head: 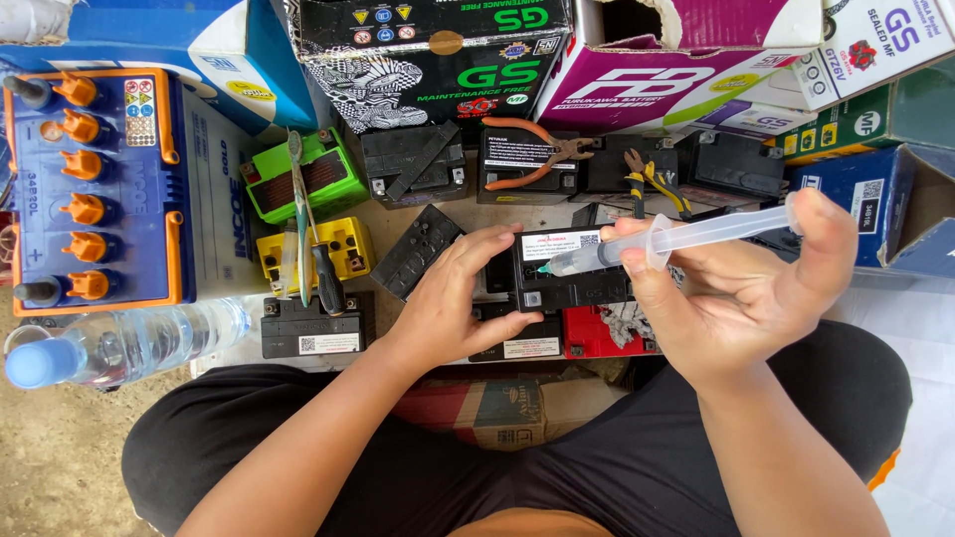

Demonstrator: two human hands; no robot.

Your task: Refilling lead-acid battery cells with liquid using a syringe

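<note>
My left hand point(460, 293) grips the left end of a small black battery point(567, 278) with a white label on top. My right hand point(741, 288) holds a clear plastic syringe point(676, 239), thumb on the plunger end, fingers around the barrel. The syringe tip rests on the battery's top near the label. The battery sits on other small batteries in front of my crossed legs in black trousers.
A large blue battery with orange caps point(95, 189) stands far left, a water bottle point(129, 343) below it. Green point(303, 179), yellow point(333, 249), red point(597, 333) and black batteries lie around. Orange pliers point(527, 149), yellow pliers point(652, 179), a screwdriver point(313, 249) and cardboard boxes point(438, 60) lie behind.
</note>
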